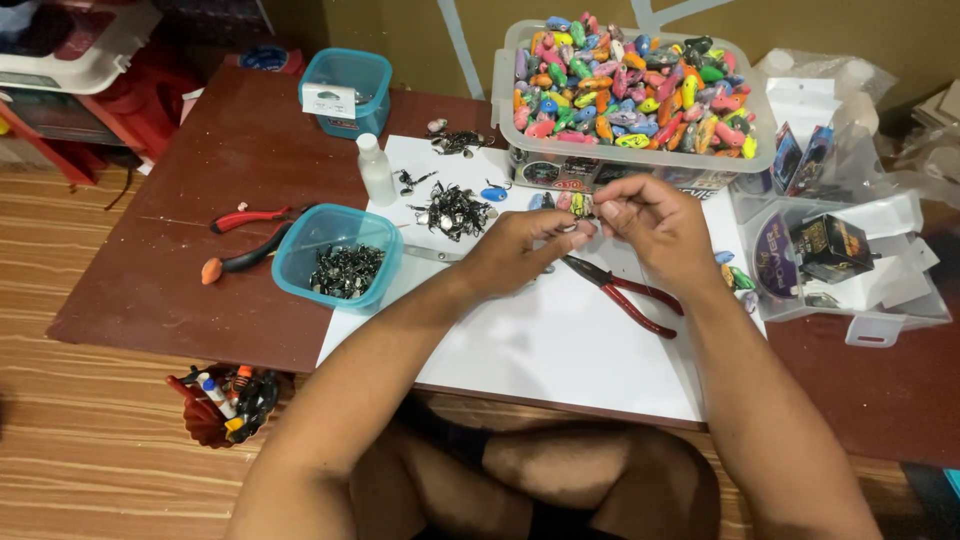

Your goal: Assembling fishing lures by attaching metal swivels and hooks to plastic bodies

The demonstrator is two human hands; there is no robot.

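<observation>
Your left hand (pixel 520 250) and right hand (pixel 650 225) meet fingertip to fingertip over the white sheet (pixel 540 340), both pinching a small yellowish lure piece (pixel 578 206) between them; what exactly sits in the pinch is too small to tell. Behind them stands a clear tub (pixel 520 150) heaped with bright lure bodies, a dark label strip along its front; to your right, a clear tray (pixel 880 310) holds a small black box (pixel 832 245); red-handled pliers (pixel 625 290) lie just under your hands, and a teal bowl (pixel 300 270) of dark hooks stands at left.
</observation>
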